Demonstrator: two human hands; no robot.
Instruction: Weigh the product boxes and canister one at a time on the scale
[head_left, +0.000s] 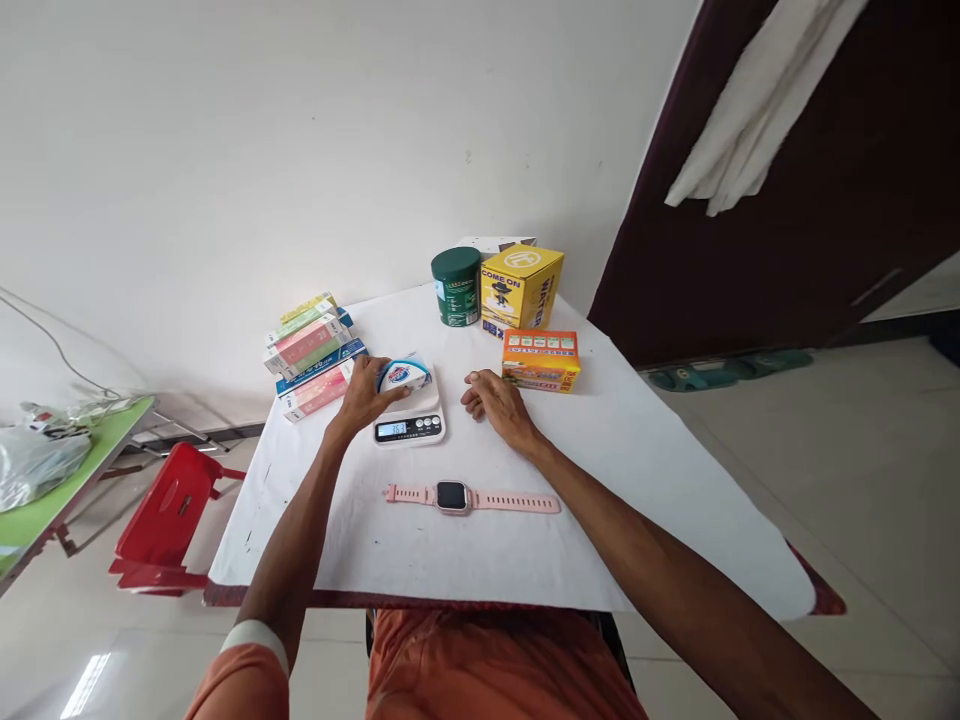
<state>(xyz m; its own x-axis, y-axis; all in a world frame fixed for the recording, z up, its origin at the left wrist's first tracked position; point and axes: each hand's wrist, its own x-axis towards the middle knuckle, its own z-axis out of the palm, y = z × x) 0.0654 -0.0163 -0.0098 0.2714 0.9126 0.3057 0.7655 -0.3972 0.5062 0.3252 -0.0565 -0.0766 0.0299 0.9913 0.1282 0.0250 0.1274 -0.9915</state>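
My left hand (365, 393) is closed around a small white and blue packet (405, 375) that rests on a white digital scale (410, 428); the display shows digits. My right hand (496, 402) lies on the white table cover (615, 450) just right of the scale, fingers loosely curled, holding nothing. A pink smartwatch (469, 498) lies flat in front of the scale, nearer to me.
A stack of flat colourful boxes (311, 352) sits left of the scale. An orange box (541, 360), a yellow box (521, 287) and a green canister (456, 286) stand at the back. A red stool (169, 520) and a green table (45, 500) are at left.
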